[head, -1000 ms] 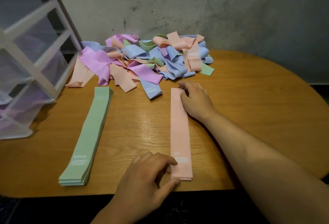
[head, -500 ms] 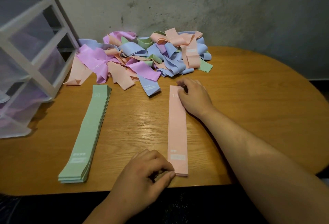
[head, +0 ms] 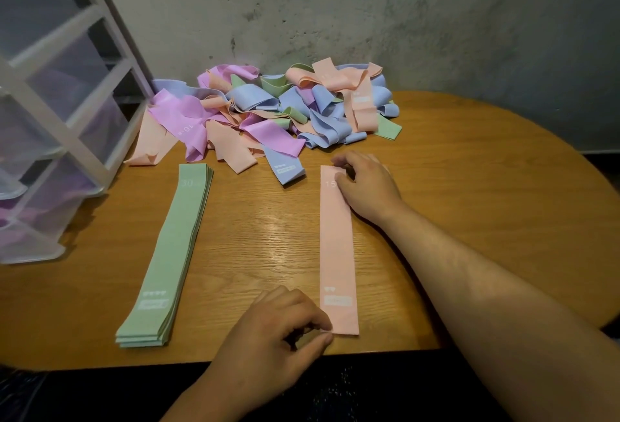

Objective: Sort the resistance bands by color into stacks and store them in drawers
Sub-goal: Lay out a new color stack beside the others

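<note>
Item: pink band (head: 337, 247), flat on bench (head: 486, 193), long axis running away from person. L hand (head: 278, 331) pinched near corner; R hand (head: 367, 186), fingers curled, held far end. Unsorted pile (head: 268, 113) lay just beyond R hand.

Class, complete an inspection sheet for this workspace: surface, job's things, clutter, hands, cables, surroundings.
Surface: rounded wooden table.
Job's things: green stack lies flat at left; peach band flat right of it; drawer unit at the table's left edge.
Clutter: mixed pile of purple, blue, peach and green bands, unsorted, at the back.
Hands: left hand pinches the peach band's near corner; right hand holds its far end.
Cables: nothing seen.
Surroundings: bare concrete wall behind.
</note>
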